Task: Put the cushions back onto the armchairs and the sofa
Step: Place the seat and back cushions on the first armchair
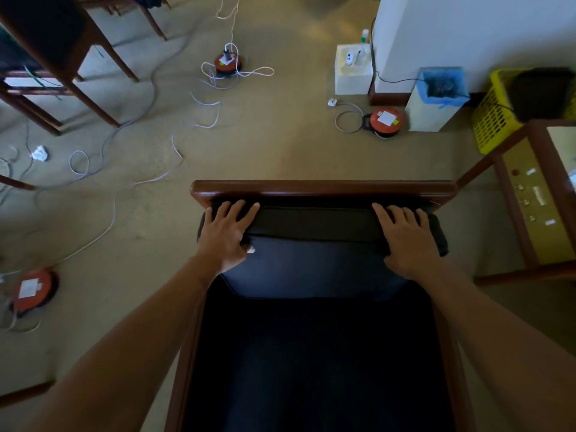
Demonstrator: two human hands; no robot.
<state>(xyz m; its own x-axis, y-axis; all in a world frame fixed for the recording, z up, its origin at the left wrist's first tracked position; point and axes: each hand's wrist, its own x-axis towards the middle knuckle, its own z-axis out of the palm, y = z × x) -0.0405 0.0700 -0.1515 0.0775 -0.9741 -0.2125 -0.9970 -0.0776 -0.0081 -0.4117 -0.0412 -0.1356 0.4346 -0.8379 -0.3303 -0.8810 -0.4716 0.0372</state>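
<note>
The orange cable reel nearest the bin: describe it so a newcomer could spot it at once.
Start at the white wall corner top right, then drop to the pale bin with the blue liner. The orange cable reel lies just left of it; unlike the other two reels, its white plug lies unplugged on the carpet.

Beige carpet (280, 145), dim warm light. White wall (467, 32) upper right, dark skirting at base. Loose white cables (149, 179) strewn across floor. Three orange cable reels (386, 119), well apart. Wooden table legs (93, 76) upper left. Bin with blue liner (436, 101) against wall, yellow basket (492, 120) beside it.
</note>
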